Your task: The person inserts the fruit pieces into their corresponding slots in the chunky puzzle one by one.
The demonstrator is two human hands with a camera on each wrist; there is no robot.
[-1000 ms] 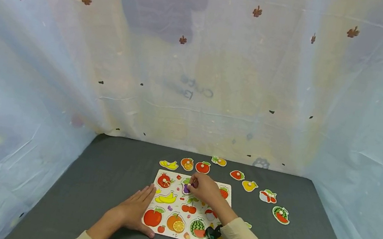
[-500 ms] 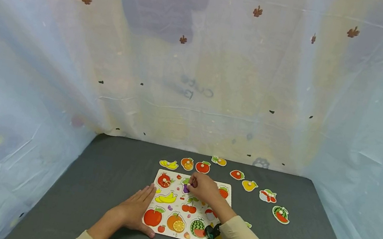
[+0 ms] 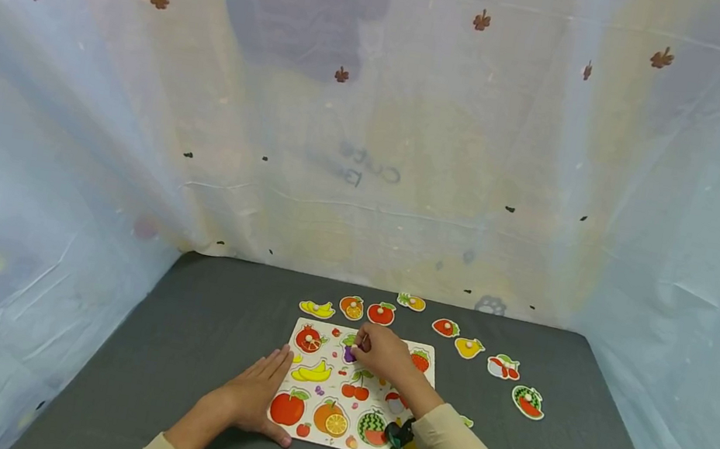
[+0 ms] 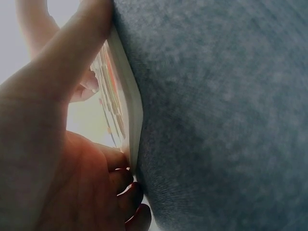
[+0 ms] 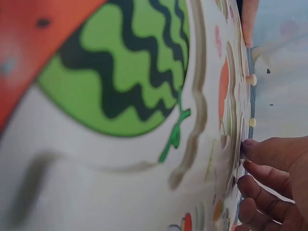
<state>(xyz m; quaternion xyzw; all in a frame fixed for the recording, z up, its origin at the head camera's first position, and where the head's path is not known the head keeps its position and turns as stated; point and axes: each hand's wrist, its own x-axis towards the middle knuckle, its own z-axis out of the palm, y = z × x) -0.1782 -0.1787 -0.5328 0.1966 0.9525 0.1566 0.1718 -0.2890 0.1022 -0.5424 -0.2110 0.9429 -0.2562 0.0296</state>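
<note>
A white fruit puzzle board [image 3: 354, 416] lies on the dark grey table in the head view. My left hand [image 3: 251, 396] rests along its left edge, fingers straight and thumb at the near corner. In the left wrist view, fingers of that hand [image 4: 82, 183] touch the board's edge. Near the board's far side, my right hand [image 3: 385, 354] pinches a purple grape puzzle piece [image 3: 350, 354] between thumb and fingers, partly covering it. The right wrist view shows this hand [image 5: 274, 173] low over the board. A pomegranate piece [image 3: 309, 340] with a knob sits on the board's far left.
Loose knobbed pieces lie behind and right of the board: bananas [image 3: 317, 309], an orange [image 3: 351, 307], a red fruit [image 3: 381, 313], a pineapple [image 3: 412, 303], a pear [image 3: 469, 349] and a watermelon [image 3: 528, 403], among others. Pale patterned curtains [image 3: 373, 140] surround the table [image 3: 189, 323].
</note>
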